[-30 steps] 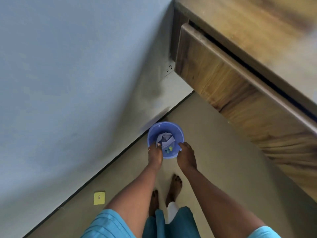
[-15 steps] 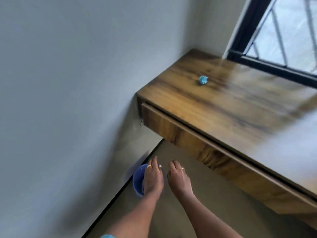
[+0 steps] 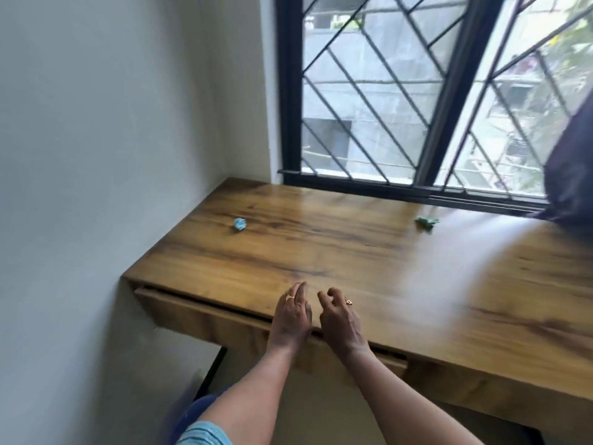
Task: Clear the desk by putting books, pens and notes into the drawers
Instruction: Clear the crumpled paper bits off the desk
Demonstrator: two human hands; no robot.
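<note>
Where the wooden desk [image 3: 369, 252] runs into the corner by the wall [image 3: 96, 155], a crumpled blue note [image 3: 239, 224] sits alone on the top, at about ten o'clock from the hands and well apart from them. Over at one o'clock, near the window [image 3: 362, 91], lies a crumpled green note [image 3: 426, 222], on bare wood and with nothing touching it.

Now the hands. The left hand [image 3: 292, 316] is over the desk's front edge, fingers together and nearly straight, nothing in it. The right hand [image 3: 340, 319] is just beside it, at its three o'clock, fingers loosely curled and also holding nothing. Whether either palm touches the wood, I cannot tell.

Under them runs the drawer [image 3: 199, 316], its front set beneath the desktop with a dark gap along its top edge. Beyond the desk, at twelve o'clock, the window shows a black frame and diagonal bars. At two o'clock a dark bundle [image 3: 571, 175] rests by the frame, too blurred to name. Down at seven o'clock, low by the wall, a blue bin [image 3: 189, 415] peeks out, blurred, beside a light blue garment [image 3: 205, 436].
</note>
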